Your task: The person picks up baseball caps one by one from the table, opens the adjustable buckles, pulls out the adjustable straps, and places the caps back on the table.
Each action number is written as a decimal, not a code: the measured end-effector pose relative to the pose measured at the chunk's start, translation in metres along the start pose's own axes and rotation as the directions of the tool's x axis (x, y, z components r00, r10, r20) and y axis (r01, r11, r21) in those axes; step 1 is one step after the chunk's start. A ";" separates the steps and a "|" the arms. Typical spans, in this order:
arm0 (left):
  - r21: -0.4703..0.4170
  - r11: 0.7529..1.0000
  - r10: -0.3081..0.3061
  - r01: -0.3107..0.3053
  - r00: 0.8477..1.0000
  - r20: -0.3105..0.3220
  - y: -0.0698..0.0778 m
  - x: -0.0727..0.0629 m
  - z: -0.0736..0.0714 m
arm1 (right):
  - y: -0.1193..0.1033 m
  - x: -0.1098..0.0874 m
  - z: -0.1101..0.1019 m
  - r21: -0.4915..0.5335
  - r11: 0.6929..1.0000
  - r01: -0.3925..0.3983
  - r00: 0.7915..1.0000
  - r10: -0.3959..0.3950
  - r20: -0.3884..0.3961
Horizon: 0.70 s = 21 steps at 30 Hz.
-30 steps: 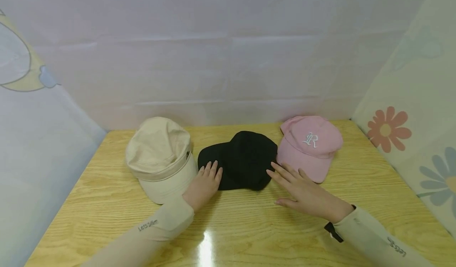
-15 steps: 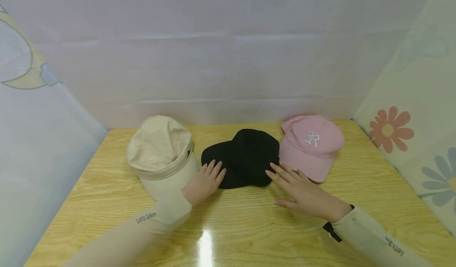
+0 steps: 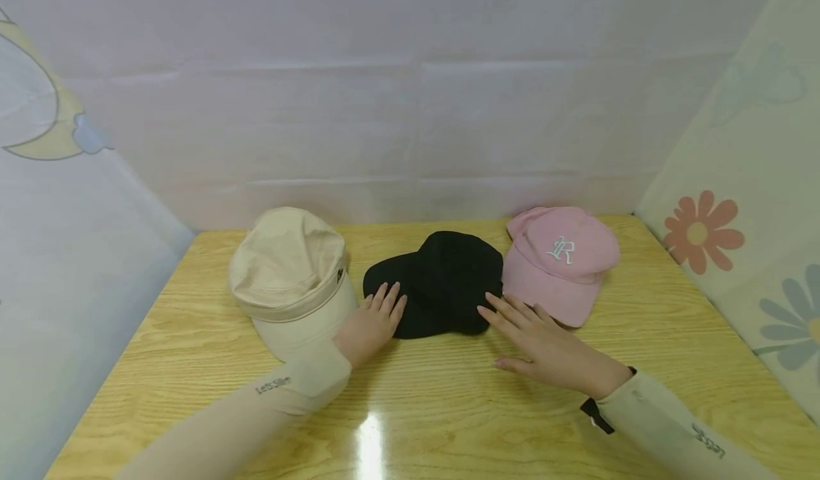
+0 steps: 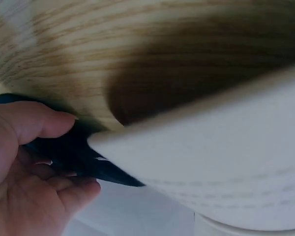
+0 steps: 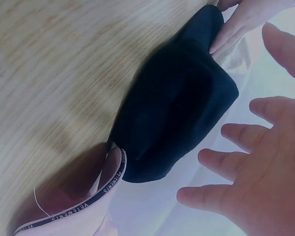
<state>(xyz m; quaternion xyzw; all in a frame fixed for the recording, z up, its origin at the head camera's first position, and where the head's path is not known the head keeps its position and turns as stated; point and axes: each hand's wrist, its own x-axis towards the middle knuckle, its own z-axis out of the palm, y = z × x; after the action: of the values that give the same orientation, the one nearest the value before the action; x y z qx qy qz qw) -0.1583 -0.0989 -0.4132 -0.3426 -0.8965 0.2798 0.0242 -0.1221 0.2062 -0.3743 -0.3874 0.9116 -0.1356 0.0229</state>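
In the head view a black baseball cap [image 3: 442, 284] lies mid-table, its brim pointing left. My left hand [image 3: 371, 323] holds the near edge of that brim; its fingers lie on top, and the left wrist view shows black cloth between thumb and fingers. My right hand [image 3: 538, 345] is spread, fingertips by the crown's right side, holding nothing. In the right wrist view its fingers look apart from the black cap [image 5: 177, 108]. Left of the black cap sits a cream cap [image 3: 288, 270]. A pink cap [image 3: 564, 248] with a white embroidered letter touches or nearly touches its right side.
All three caps stand in a row on a wood-grain table [image 3: 435, 409]. A pale cloth wall [image 3: 410, 124] rises behind the table's back edge. Printed side panels flank it, the right one with flowers [image 3: 698, 232]. The cream brim [image 4: 211, 152] is close to my left wrist.
The black cap has shifted slightly right in the head view, partly along with the whole view. My left hand stays at its brim. My right hand has barely moved.
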 end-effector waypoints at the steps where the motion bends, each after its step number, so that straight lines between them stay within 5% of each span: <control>1: 0.003 1.000 0.007 -0.007 1.000 -0.005 0.000 0.000 0.001 | 0.000 0.000 0.000 -0.002 1.000 0.000 1.000 0.000 0.000; 8: 0.054 0.997 0.071 -0.062 0.981 -0.181 -0.006 -0.002 0.006 | 0.000 -0.002 -0.001 -0.007 1.000 -0.011 1.000 0.011 0.001; 15: 0.032 0.998 0.063 -0.054 0.910 -0.410 -0.013 -0.010 0.003 | 0.000 -0.002 -0.004 -0.010 1.000 -0.027 0.999 0.027 -0.036; 21: -0.061 0.998 -0.052 0.024 0.860 -0.508 -0.022 -0.016 -0.006 | 0.001 -0.004 -0.007 -0.015 0.998 -0.055 0.998 0.055 -0.030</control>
<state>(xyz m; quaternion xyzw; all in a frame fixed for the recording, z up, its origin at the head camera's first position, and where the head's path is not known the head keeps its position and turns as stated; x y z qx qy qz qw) -0.1575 -0.1192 -0.3941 -0.3872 -0.8719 0.1550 0.2565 -0.1210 0.2114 -0.3683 -0.3602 0.9232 -0.1332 0.0101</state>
